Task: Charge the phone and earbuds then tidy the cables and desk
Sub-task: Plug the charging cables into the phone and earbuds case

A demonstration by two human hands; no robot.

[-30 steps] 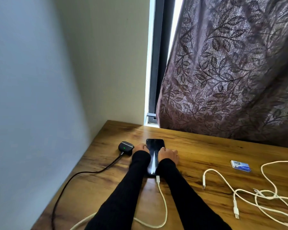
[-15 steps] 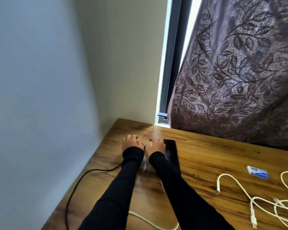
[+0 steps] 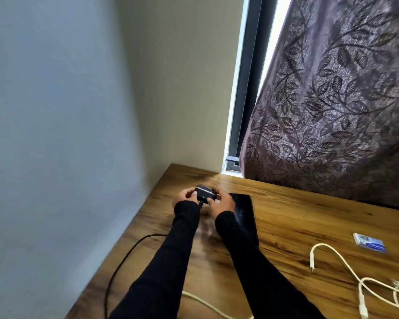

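A small black earbuds case [image 3: 205, 194] with a lit green dot is lifted just off the wooden desk [image 3: 293, 217] near its far left corner. My left hand [image 3: 184, 196] grips its left side and my right hand [image 3: 221, 203] grips its right side. A black cable [image 3: 122, 261] runs from under the case back along the desk's left edge. The black phone [image 3: 243, 212] lies flat, screen up, right of my hands; my right sleeve hides its near end. A white cable [image 3: 207, 305] trails off toward me between my arms.
A tangle of white cables [image 3: 366, 282] lies on the desk at the right, one loose plug [image 3: 312, 261] pointing toward me. A small blue and white packet [image 3: 369, 242] sits beyond them. A patterned curtain [image 3: 332, 111] hangs over the desk's far edge; walls close the left.
Both hands left the phone and moved left onto the earbuds case, which is now raised between them. The camera view has shifted left.
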